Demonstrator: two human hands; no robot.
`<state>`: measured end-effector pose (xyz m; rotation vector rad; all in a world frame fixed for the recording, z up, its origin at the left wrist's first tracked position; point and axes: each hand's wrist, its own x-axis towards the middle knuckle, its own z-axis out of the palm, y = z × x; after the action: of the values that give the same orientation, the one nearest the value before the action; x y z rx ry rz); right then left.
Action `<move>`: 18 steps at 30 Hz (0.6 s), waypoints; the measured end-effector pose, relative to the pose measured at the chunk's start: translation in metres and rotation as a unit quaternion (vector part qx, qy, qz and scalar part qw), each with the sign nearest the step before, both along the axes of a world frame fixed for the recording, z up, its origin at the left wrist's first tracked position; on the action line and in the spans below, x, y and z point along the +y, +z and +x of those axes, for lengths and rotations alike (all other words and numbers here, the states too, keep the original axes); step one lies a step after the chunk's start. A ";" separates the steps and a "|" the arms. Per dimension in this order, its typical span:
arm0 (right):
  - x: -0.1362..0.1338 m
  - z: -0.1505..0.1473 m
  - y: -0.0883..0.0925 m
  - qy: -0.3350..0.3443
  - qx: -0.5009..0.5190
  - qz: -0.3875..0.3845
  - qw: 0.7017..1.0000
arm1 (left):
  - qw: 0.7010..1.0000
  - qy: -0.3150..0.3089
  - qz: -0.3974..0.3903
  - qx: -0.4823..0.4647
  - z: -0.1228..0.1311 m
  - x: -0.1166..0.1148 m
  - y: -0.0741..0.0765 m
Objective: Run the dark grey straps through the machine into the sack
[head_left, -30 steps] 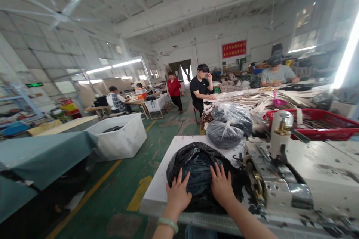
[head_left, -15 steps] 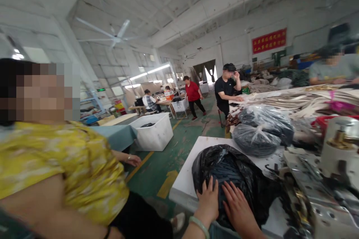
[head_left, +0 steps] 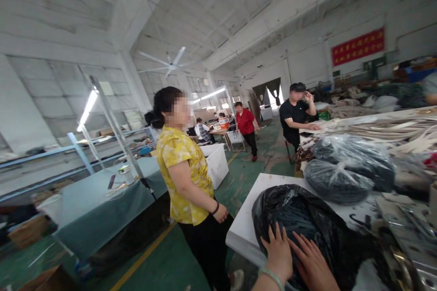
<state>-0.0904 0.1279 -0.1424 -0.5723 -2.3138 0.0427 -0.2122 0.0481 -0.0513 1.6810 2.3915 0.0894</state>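
Note:
A full black plastic bag (head_left: pixel 287 204) lies on a white tabletop (head_left: pixel 244 223), its loose end spread toward the right. My left hand (head_left: pixel 278 248), with a pale green bangle at the wrist, rests on the bag's near side, fingers spread. Just right of it, my right hand (head_left: pixel 312 257) also lies on the bag with fingers stretched out. Neither hand is gripping the plastic. What the bag contains is hidden; dark bluish material shows at its front.
Clear plastic bags of dark material (head_left: pixel 337 179) sit beyond the black bag. Metal machine parts (head_left: pixel 413 232) stand at right. A person in yellow (head_left: pixel 186 173) is close on the left, beside a cloth-covered table (head_left: pixel 112 209). A person in black (head_left: pixel 295 116) sits farther back.
The person in yellow has moved away from me, deeper into the room. My view has turned left, bringing the cloth-covered table into sight. Both hands stay on the bag.

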 end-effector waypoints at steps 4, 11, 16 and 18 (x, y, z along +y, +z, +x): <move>0.004 -0.002 0.012 -0.009 0.003 -0.055 0.998 | 0.999 0.021 -0.011 -0.043 0.006 0.005 0.003; 0.003 0.011 0.049 0.009 0.073 -0.102 0.992 | 0.991 0.053 0.089 -0.081 0.030 -0.004 0.030; -0.009 0.034 0.072 0.042 0.190 -0.219 0.956 | 0.963 0.018 0.213 -0.163 0.044 -0.016 0.035; -0.016 0.047 0.079 0.054 0.227 -0.305 0.923 | 0.950 0.010 0.231 -0.210 0.045 -0.023 0.035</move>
<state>-0.0438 0.1120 -0.0638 -0.6510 -1.8452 0.8811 -0.1674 0.0250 -0.0167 1.5978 2.1609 0.9736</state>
